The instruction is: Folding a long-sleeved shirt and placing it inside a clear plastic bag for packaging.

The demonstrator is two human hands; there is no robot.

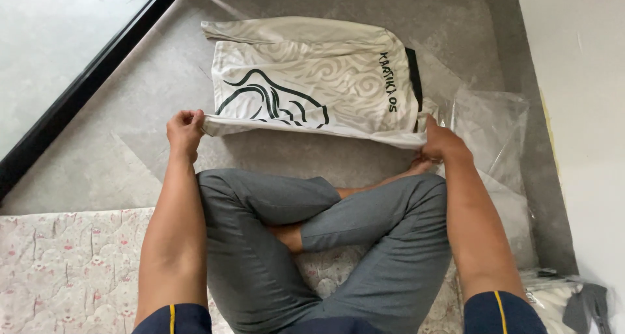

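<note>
The white shirt (pixel 312 80) with dark line art lies flat on the grey floor (pixel 130 145), ahead of the crossed legs (pixel 325 243). The left hand (pixel 184 129) pinches the shirt's near left corner; the right hand (pixel 443 142) grips its near right corner. A clear plastic bag (pixel 495 132) lies just beside the right hand.

Head-worn view, steeply down, close.

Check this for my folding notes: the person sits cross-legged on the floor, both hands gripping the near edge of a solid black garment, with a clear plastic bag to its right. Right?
Not quite: the head view shows the garment is white with a black line design, not solid black. The left hand and right hand do grip its near edge, and the clear plastic bag lies to its right.
</note>
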